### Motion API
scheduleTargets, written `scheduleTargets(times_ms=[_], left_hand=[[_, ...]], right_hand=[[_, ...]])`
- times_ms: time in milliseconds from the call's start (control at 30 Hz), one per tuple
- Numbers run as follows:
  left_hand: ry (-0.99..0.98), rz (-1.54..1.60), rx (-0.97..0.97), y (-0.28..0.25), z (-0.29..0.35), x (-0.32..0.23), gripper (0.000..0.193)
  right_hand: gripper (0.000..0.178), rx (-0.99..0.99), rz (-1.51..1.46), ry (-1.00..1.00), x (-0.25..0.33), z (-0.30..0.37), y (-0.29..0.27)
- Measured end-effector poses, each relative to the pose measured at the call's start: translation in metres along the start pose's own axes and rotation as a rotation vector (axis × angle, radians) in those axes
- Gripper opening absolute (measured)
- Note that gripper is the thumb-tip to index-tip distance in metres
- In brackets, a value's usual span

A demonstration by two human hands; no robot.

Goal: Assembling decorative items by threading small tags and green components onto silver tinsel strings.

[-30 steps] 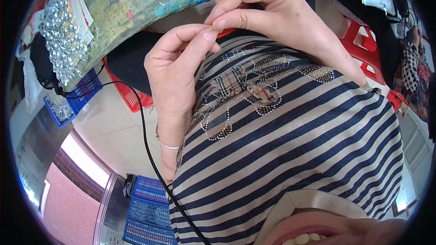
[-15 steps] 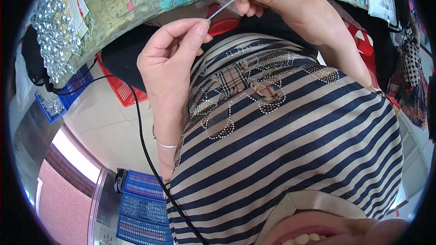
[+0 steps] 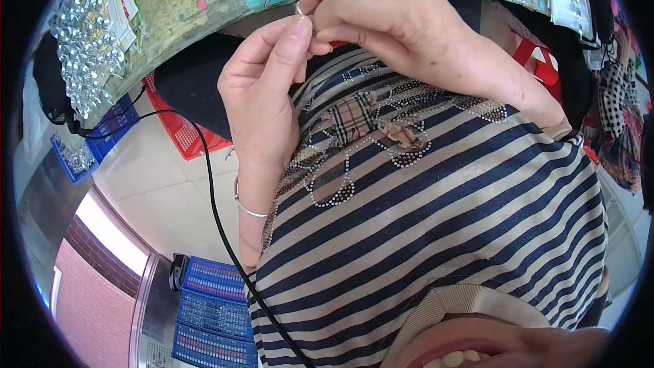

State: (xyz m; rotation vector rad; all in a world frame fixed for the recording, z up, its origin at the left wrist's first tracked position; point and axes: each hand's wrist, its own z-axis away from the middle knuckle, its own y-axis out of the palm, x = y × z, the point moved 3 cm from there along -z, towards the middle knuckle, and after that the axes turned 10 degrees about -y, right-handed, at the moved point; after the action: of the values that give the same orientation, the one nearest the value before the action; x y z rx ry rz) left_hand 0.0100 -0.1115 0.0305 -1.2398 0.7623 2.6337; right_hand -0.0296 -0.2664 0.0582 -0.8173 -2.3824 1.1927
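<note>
My left hand [image 3: 262, 85] is closed in a pinch, thumb pressed to the index finger, just in front of the table edge. Against its fingertips, my right hand [image 3: 388, 17] has curled its fingers, also in a pinch. Between them a small pale bit of a thin cord [image 3: 298, 9] shows at the fingertips; my fingers hide the rest of it. Both hands are held in the air above my lap.
The worktable [image 3: 177, 10] curves across the top, stained with paint. On its left hang many clear, shiny beads [image 3: 85, 61] beside papers. Clear plastic bags [image 3: 569, 0] lie at the right. A black cable [image 3: 211, 197] runs down past my left arm; blue trays [image 3: 214, 313] stand below.
My right hand has come down and left to meet the left hand. The stretch of cord that showed between them is now mostly hidden. My left hand has shifted slightly.
</note>
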Motion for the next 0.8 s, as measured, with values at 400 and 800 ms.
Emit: scheduleTargets(times_ms=[400,800], left_hand=[[0.090,-0.062,0.004,0.004,0.011,0.002,0.015],[0.445,-0.495,-0.036,0.007,0.020,-0.001,0.007]], right_hand=[[0.007,-0.216,-0.493,0.508,0.012,-0.005,-0.018],[0.017,-0.081,-1.043,0.995,0.016,0.015,0.004]])
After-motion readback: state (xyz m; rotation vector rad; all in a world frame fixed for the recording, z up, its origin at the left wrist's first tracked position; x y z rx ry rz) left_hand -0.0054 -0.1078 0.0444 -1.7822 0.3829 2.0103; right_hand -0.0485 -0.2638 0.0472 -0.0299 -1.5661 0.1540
